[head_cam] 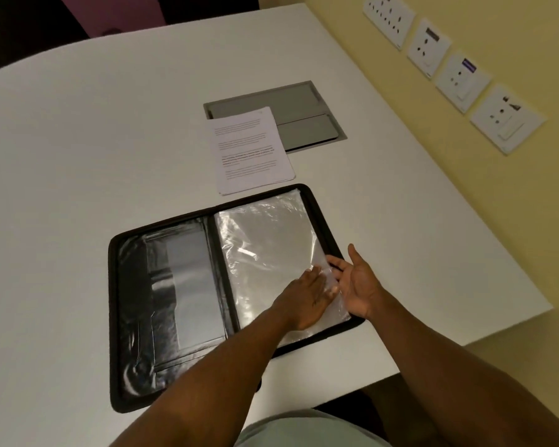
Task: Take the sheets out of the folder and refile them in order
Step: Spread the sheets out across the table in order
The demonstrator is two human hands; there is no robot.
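A black zip folder [133, 317] lies open on the white table. Its right half holds clear plastic sleeves [265, 240]; its left half shows a shiny black inner pocket. A stack of printed sheets [249, 150] lies just beyond the folder. My left hand [307, 298] rests flat on the top sleeve near its right edge, fingers straight. My right hand [355, 285] is beside it at the folder's right rim, palm up and fingers relaxed, with fingertips at the sleeve's edge. Whether the fingertips are under the sleeve is unclear.
The white table [78, 140] has a grey recessed cable hatch [307, 124] behind the sheets, partly covered by them. The table's right edge runs close to a yellow wall with several socket plates [462, 79]. The near edge lies by my lap.
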